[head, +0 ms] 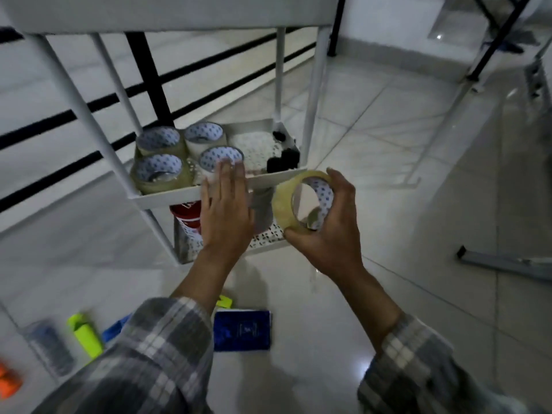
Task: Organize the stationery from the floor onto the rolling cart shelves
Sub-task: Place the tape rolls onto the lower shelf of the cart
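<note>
Dim, bluish, soft wide-angle blur

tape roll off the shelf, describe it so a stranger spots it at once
Find the white cart. In front of its middle shelf, the right hand grips a clear tape roll. Unlike the four rolls standing on that shelf, it is held up, tipped sideways.
</note>
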